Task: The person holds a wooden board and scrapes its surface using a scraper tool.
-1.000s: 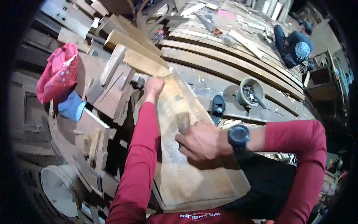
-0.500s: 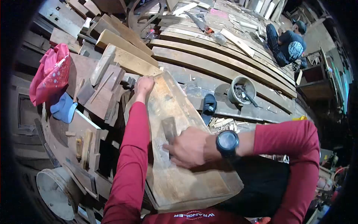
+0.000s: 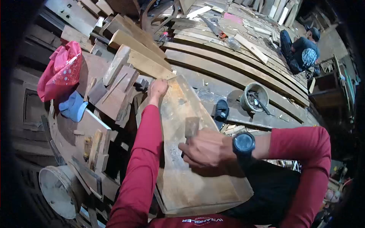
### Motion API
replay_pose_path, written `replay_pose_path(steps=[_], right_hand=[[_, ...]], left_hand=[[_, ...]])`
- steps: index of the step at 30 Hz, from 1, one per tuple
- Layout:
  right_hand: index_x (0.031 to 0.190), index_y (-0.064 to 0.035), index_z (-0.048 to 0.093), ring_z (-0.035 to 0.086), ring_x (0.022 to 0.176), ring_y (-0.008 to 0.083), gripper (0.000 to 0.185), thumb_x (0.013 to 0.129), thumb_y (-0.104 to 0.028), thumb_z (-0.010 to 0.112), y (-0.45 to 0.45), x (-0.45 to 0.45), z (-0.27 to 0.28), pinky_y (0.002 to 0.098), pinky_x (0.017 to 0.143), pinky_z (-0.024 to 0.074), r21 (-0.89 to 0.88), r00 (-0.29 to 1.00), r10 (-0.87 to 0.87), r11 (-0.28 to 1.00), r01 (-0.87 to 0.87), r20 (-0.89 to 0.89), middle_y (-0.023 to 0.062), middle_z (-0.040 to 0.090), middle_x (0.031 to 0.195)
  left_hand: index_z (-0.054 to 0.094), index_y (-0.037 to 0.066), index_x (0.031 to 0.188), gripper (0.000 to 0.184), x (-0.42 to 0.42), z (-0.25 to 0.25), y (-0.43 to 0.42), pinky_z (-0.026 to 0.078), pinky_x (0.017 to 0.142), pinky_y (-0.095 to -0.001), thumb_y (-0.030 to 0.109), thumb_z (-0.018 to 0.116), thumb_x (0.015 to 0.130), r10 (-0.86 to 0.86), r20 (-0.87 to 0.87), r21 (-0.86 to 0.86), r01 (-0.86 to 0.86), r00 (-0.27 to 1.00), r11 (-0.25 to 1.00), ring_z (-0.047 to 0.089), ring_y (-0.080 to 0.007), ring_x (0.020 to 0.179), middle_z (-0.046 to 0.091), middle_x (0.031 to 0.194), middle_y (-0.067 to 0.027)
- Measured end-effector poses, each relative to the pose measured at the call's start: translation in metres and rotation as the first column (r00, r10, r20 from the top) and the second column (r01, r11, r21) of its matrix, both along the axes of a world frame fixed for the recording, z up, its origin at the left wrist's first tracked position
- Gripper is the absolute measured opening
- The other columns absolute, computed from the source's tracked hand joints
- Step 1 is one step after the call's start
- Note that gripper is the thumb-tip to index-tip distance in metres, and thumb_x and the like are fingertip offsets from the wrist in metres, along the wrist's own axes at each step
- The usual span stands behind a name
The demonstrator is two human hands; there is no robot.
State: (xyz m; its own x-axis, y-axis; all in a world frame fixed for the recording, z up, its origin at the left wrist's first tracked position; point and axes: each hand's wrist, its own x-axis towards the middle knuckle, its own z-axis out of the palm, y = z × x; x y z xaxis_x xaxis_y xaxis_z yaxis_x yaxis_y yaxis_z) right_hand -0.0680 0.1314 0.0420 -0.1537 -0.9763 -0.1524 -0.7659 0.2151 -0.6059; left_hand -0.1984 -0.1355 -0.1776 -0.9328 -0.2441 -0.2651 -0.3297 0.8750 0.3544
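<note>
A large, pale wooden panel (image 3: 197, 190) lies in front of me, its wide end near my body. My left hand (image 3: 157, 89) is closed round the far left edge of the panel. My right hand (image 3: 209, 148), with a dark watch on the wrist, is wrapped round a small flat block (image 3: 192, 127) over the middle of the panel. The block's brownish end sticks out past the fingers; the rest is hidden in the hand. Under the right hand the panel's surface is in shadow.
Wood offcuts (image 3: 125, 76) and a pink bag (image 3: 62, 68) are at the left, above a white bucket (image 3: 57, 192). A bucket (image 3: 254, 97) and a sandal (image 3: 221, 111) stand right of the panel. Another person (image 3: 304, 51) sits at the far right.
The view has shifted left and then back right. My right hand and the block have moved a little over the panel; the left hand keeps its place on the edge.
</note>
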Motion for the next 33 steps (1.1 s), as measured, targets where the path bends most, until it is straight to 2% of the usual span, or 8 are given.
replay_pose_path(steps=[9, 15, 16, 19, 21, 23, 29, 33], right_hand=[[0.092, 0.0002, 0.056, 0.063, 0.063, 0.0432, 0.019, 0.093, -0.019, 0.058, -0.001, -0.009, -0.036, 0.0508, 0.059, 0.0513, -0.086, 0.993, -0.075, 0.993, 0.083, 0.092, 0.0193, 0.061, 0.068], [0.096, 0.0, 0.059, 0.064, 0.063, 0.0445, 0.026, 0.091, -0.025, 0.06, -0.013, 0.009, 0.03, 0.0514, 0.061, 0.0532, 0.144, 0.997, -0.056, 0.988, 0.048, 0.052, 0.0214, 0.062, 0.064], [0.094, -0.0002, 0.059, 0.063, 0.064, 0.046, 0.024, 0.09, -0.024, 0.061, -0.003, 0.007, -0.001, 0.0519, 0.062, 0.0519, -0.094, 0.988, -0.115, 0.988, 0.124, 0.099, 0.0223, 0.061, 0.064], [0.087, -0.002, 0.057, 0.063, 0.067, 0.0445, 0.019, 0.089, -0.021, 0.061, -0.015, -0.016, -0.023, 0.0519, 0.061, 0.0499, -0.116, 0.995, -0.074, 0.99, 0.082, 0.073, 0.0203, 0.062, 0.069], [0.086, -0.0024, 0.056, 0.064, 0.069, 0.043, 0.019, 0.09, -0.021, 0.061, -0.014, -0.005, 0.008, 0.0509, 0.062, 0.0506, -0.1, 0.996, -0.081, 0.991, 0.086, 0.048, 0.0192, 0.062, 0.071], [0.089, -0.0023, 0.058, 0.065, 0.069, 0.0425, 0.02, 0.089, -0.022, 0.061, -0.015, 0.01, 0.039, 0.0502, 0.063, 0.0526, -0.03, 0.994, -0.057, 0.998, 0.06, 0.097, 0.0199, 0.064, 0.072], [0.093, -0.0016, 0.059, 0.065, 0.07, 0.0431, 0.022, 0.09, -0.024, 0.06, -0.011, -0.003, -0.021, 0.0504, 0.066, 0.0526, 0.024, 0.991, -0.059, 0.998, 0.057, 0.123, 0.0222, 0.066, 0.075], [0.1, -0.0042, 0.062, 0.066, 0.068, 0.0409, 0.026, 0.088, -0.028, 0.062, -0.014, 0.019, 0.047, 0.0497, 0.066, 0.0536, 0.09, 0.989, 0.029, 0.995, -0.043, 0.145, 0.0173, 0.067, 0.073]], left_hand=[[0.074, 0.003, 0.106, 0.045, -0.001, 0.005, 0.004, 0.049, 0.099, -0.0491, 0.033, 0.042, 0.094, 0.094, -0.077, 0.02, -0.093, 0.993, 0.995, 0.062, -0.042, 0.115, 0.068, 0.119, -0.0217], [0.075, 0.002, 0.098, 0.04, 0.007, -0.021, -0.002, 0.052, 0.092, -0.049, 0.032, 0.049, 0.091, 0.105, -0.18, 0.024, -0.103, 0.978, 0.994, 0.066, -0.0415, 0.105, 0.07, 0.106, -0.023], [0.076, 0.005, 0.099, 0.038, 0.008, 0.009, 0.004, 0.053, 0.093, -0.0488, 0.03, 0.049, 0.091, -0.068, -0.054, -0.05, 0.066, 0.996, 0.997, 0.067, -0.0395, 0.106, 0.071, 0.106, -0.0235], [0.077, 0.005, 0.1, 0.036, -0.006, -0.021, -0.003, 0.052, 0.094, -0.0511, 0.026, 0.049, 0.088, 0.12, -0.141, -0.017, -0.124, 0.983, 0.992, 0.067, -0.0406, 0.108, 0.071, 0.109, -0.0224], [0.076, 0.004, 0.105, 0.041, 0.008, 0.005, 0.002, 0.051, 0.096, -0.0503, 0.031, 0.05, 0.088, -0.02, -0.09, -0.031, 0.017, 0.996, 0.999, 0.066, -0.0418, 0.11, 0.069, 0.113, -0.0241], [0.075, 0.006, 0.11, 0.045, 0.007, -0.015, -0.004, 0.05, 0.099, -0.0494, 0.035, 0.048, 0.089, 0.119, -0.027, 0.071, -0.117, 0.992, 0.991, 0.064, -0.0427, 0.113, 0.067, 0.119, -0.024], [0.075, 0.008, 0.111, 0.047, -0.001, -0.01, -0.003, 0.047, 0.104, -0.0487, 0.037, 0.043, 0.093, 0.13, 0.029, 0.024, -0.131, 0.991, 0.991, 0.061, -0.0403, 0.119, 0.067, 0.124, -0.0217], [0.075, 0.008, 0.11, 0.046, 0.004, -0.015, -0.002, 0.049, 0.1, -0.0492, 0.038, 0.045, 0.092, 0.153, -0.014, 0.033, -0.153, 0.988, 0.988, 0.063, -0.0415, 0.116, 0.068, 0.123, -0.0189]])
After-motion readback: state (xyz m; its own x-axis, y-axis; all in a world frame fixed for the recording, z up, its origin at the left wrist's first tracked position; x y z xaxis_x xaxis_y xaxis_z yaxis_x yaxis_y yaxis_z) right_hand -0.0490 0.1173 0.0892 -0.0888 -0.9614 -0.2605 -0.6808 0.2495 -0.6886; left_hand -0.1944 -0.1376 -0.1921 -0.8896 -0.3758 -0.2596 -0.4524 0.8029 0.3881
